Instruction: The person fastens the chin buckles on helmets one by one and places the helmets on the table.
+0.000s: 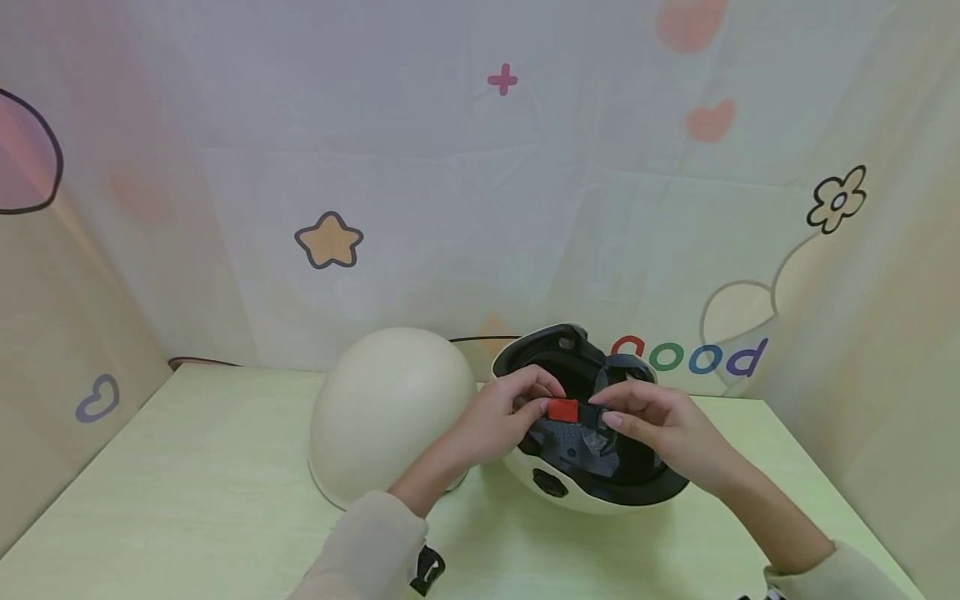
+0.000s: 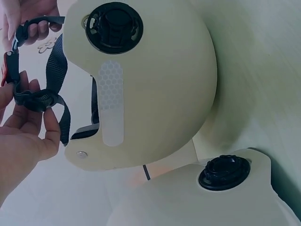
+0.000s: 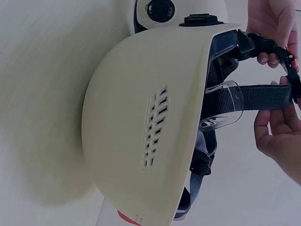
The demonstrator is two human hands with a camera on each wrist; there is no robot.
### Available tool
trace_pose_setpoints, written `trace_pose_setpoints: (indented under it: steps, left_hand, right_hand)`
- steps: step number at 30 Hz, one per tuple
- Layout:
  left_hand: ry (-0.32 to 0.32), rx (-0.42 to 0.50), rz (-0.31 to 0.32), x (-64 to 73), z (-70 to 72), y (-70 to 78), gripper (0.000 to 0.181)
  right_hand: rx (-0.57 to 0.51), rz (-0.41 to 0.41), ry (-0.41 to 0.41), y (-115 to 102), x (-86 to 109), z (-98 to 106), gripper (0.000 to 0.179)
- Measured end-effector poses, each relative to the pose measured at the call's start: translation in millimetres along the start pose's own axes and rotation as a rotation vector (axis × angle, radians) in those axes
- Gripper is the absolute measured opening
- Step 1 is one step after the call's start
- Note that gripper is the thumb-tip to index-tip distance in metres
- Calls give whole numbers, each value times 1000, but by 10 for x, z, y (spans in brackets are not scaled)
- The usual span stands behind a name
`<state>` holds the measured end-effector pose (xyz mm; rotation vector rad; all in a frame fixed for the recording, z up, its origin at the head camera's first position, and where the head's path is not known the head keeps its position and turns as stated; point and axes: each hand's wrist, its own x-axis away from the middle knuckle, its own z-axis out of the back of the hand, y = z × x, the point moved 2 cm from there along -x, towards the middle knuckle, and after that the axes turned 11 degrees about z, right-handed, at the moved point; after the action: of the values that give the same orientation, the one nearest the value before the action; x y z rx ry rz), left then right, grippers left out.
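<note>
An off-white helmet [image 1: 570,493] lies upturned on the table, its black padded opening facing up and toward me. Above that opening is the chin strap [image 3: 265,96], with a red and black buckle [image 1: 562,410]. My left hand [image 1: 513,412] pinches the buckle's red end and the strap beside it. From the other side, my right hand [image 1: 663,425] pinches the black strap end next to the buckle. In both wrist views the buckle and straps hang in front of the helmet's edge, between the fingers. Whether the buckle is fully fastened cannot be told.
A second off-white helmet [image 1: 393,408] stands dome up, just left of the upturned one. Both are on a pale green table [image 1: 202,483]. A printed curtain [image 1: 420,208] encloses the back and sides, and a thin dark cable [image 1: 483,337] runs along the back edge.
</note>
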<state>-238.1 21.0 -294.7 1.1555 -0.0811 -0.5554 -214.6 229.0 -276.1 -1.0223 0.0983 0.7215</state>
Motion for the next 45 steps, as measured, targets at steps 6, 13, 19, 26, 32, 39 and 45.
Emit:
trace_pose_setpoints:
  steps: [6,13,19,26,32,39,45]
  left_hand:
    - [-18,-14,21,-5,0,-5,15]
    - [-49,45,20,-3,6,-23,20]
    - [-101,94,8,6,17,-42,24]
    - [-101,43,-10,15,22,-51,32]
    - [-56,11,-20,13,14,-39,29]
    - [-60,15,-48,5,20,-35,27]
    - [-65,-13,-20,11,18,-25,27]
  right_hand:
    - [-78,3,-12,5,12,-20,25]
    - [-84,13,6,32,11,-41,24]
    - [-74,14,21,32,16,-35,23]
    - [-69,13,33,62,28,-13,22]
    - [-49,-11,51,70,22,-13,25]
    - [30,9,82,21,18,-20,26]
    - [53,40,88,-3,24,-18,24]
